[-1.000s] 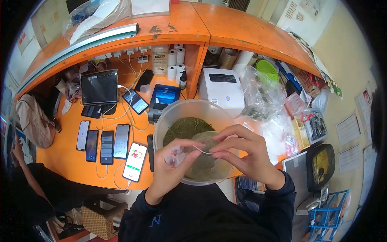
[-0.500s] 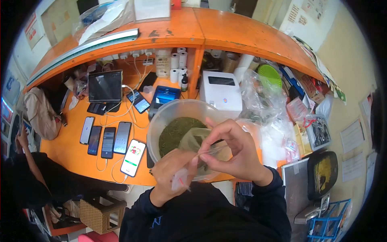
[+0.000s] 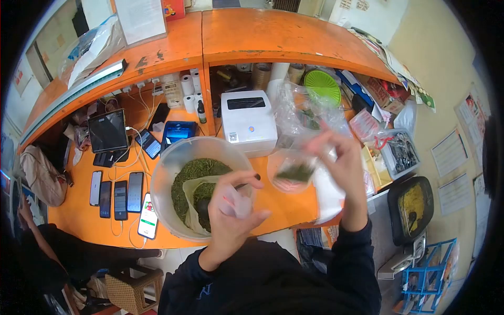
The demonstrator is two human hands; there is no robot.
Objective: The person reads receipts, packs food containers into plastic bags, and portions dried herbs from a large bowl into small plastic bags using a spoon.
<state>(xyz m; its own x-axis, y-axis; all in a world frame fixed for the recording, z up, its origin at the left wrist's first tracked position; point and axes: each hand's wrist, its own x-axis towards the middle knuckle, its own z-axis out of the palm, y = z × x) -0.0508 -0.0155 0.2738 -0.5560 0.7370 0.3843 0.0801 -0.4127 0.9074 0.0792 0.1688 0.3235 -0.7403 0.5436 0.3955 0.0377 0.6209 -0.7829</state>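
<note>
My left hand (image 3: 231,210) is above the right rim of a large translucent tub (image 3: 167,152). Its thumb and index finger are apart. A piece of whitish clear plastic with a red line (image 3: 236,203) lies in its palm, under the curled fingers. Dried green flakes (image 3: 197,170) fill the tub's bottom, where an opened pale bag (image 3: 182,207) also holds flakes. My right hand (image 3: 341,157) is blurred, with fingertips near a small clear bag of green flakes (image 3: 296,172). That bag is over a round translucent bowl (image 3: 274,167); whether my fingers still grip it is unclear.
Several phones (image 3: 121,199) lie left of the tub, with cables. A white label printer (image 3: 248,123) stands behind, beside crumpled clear plastic bags (image 3: 299,113) and a green basket (image 3: 322,87). At right is a tray of dark items (image 3: 400,152). Another person's sleeve (image 3: 39,247) shows at left.
My hands have separated; the right moved right and up, toward the bowl. The small bag pinched between them is now over the bowl. The view has turned right.
</note>
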